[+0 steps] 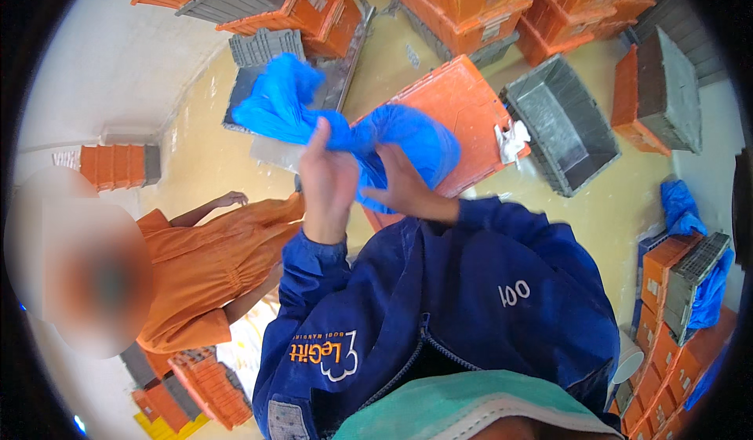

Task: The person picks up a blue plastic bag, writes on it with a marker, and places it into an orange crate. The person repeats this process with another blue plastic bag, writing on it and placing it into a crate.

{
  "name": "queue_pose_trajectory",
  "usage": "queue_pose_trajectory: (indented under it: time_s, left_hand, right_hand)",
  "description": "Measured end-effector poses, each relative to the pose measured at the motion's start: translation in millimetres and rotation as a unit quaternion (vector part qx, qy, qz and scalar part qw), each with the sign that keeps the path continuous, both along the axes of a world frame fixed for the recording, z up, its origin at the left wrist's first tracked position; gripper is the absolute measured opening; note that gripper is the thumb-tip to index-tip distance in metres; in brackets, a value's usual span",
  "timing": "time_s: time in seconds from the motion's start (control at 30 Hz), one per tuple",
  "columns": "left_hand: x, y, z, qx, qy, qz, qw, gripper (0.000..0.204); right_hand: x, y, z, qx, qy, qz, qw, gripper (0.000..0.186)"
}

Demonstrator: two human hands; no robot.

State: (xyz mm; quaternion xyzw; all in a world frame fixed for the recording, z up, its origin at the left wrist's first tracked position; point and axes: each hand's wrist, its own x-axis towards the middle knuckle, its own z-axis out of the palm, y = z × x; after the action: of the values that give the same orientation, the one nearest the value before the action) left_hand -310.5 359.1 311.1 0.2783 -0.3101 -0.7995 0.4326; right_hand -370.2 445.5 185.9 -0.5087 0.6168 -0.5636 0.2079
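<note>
A blue plastic bag (416, 142) is stretched in front of me, gathered and twisted in its middle. Its loose end fans out to the left, and a fuller part bulges at the right. My left hand (328, 180) is closed at the gathered part, its palm partly in sight and the gripping fingers partly behind the plastic. Close beside it, my right hand (406, 187) has its fingers bent into the bag's near side. Beneath the bag stands an orange lidded crate (463, 103), with a crumpled white piece (514, 142) on its right edge.
An open grey crate (561, 126) stands right of the orange one. Stacked orange crates (463, 5) rise at the back. A person in orange clothing (227, 256) is close on my left. More crates (667, 283) and blue plastic (682, 207) are at the right.
</note>
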Motion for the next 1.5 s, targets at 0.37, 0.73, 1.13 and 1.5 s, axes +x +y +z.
queue_pose_trajectory:
  time_s: [0.37, 0.73, 1.13, 1.5]
  left_hand:
    - [33, -94, -38, -0.309, -0.213, -0.075, 0.924, 0.057]
    - [27, -80, -115, 0.126, -0.006, -0.003, 0.992, 0.033]
    - [41, -46, -62, -0.035, -0.064, -0.187, 0.98, 0.028]
    - [48, -137, -146, -0.018, -0.149, -0.062, 0.987, 0.037]
  right_hand:
    - [-41, -117, 9, 0.005, -0.199, -0.089, 0.976, 0.041]
    - [-36, -110, 75, -0.014, 0.031, 0.278, 0.96, 0.064]
    - [-58, -77, -68, 0.073, 0.194, 0.194, 0.959, 0.104]
    - [-24, -114, -160, 0.233, -0.059, 0.137, 0.961, 0.029]
